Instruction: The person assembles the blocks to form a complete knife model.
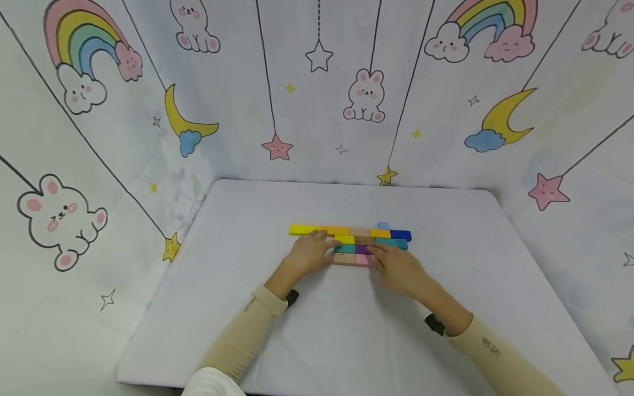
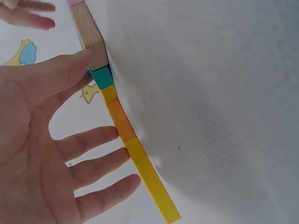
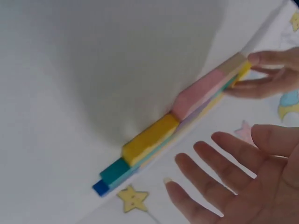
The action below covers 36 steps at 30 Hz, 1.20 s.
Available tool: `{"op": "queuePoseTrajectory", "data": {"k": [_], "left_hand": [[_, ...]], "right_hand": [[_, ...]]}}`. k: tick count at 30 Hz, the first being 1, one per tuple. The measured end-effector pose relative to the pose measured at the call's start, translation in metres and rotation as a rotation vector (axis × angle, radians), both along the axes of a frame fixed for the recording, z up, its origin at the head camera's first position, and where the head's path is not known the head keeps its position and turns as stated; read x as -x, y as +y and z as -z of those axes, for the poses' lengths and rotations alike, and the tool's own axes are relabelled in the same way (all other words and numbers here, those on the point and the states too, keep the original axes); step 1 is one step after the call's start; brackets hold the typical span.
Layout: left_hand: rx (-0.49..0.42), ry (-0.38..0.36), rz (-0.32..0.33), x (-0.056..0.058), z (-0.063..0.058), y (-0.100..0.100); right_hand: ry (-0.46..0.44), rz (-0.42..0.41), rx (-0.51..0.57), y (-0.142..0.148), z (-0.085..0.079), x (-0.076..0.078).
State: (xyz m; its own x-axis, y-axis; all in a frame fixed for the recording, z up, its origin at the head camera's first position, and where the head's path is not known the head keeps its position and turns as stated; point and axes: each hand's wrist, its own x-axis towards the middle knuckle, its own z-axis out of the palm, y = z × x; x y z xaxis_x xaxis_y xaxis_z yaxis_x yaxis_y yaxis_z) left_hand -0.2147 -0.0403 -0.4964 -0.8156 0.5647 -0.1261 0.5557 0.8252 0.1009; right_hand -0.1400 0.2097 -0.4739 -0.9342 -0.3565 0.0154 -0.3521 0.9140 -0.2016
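Colored blocks lie in close rows. Along the far row are a long yellow block (image 1: 303,230), an orange block (image 1: 337,231) and a dark blue block (image 1: 401,235). Nearer rows include a teal block (image 1: 345,248), a purple block (image 1: 364,249), a plain wooden block (image 1: 344,259) and a pink block (image 1: 365,260). My left hand (image 1: 309,254) spreads at the left side, its thumb at the wooden block and other fingers by the orange and yellow ones. Fingers extended, my right hand (image 1: 398,268) reaches over the right side, covering a yellow block (image 3: 149,139).
The blocks lie on a white-covered table (image 1: 327,335). A small light blue block (image 1: 383,225) sits just behind the far row. Beyond the table's back edge hangs a cloth (image 1: 317,115) printed with rabbits, stars and rainbows.
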Motion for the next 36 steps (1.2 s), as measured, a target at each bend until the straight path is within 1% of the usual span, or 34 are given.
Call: {"op": "queuePoseTrajectory", "data": {"k": [5,8,11,16,21,26,28,33,36], "left_hand": [[-0.009,-0.004,0.001,0.002,0.002,-0.001],[-0.004,-0.007,0.005,0.002,0.003,-0.001],[0.014,0.0,0.013,0.002,0.005,-0.001],[0.026,0.013,0.021,0.003,0.006,-0.001],[0.035,0.029,0.022,0.004,0.005,-0.001],[0.036,0.032,0.025,0.003,0.004,-0.002],[0.037,0.03,0.024,0.003,0.004,-0.002],[0.041,0.023,0.016,0.003,0.004,-0.003],[0.034,0.031,0.025,0.003,0.004,-0.002]], "right_hand": [[-0.039,0.045,0.083,0.018,-0.004,0.03],[-0.024,0.048,0.107,0.028,-0.003,0.045],[-0.006,0.045,0.103,0.034,0.001,0.055],[-0.015,0.053,0.076,0.038,0.007,0.064],[-0.042,0.063,0.054,0.041,0.013,0.072],[-0.067,0.078,0.022,0.043,0.019,0.077],[-0.064,0.074,0.002,0.043,0.021,0.078],[-0.066,0.068,-0.011,0.044,0.02,0.081],[-0.08,0.091,-0.002,0.046,0.018,0.083]]}}
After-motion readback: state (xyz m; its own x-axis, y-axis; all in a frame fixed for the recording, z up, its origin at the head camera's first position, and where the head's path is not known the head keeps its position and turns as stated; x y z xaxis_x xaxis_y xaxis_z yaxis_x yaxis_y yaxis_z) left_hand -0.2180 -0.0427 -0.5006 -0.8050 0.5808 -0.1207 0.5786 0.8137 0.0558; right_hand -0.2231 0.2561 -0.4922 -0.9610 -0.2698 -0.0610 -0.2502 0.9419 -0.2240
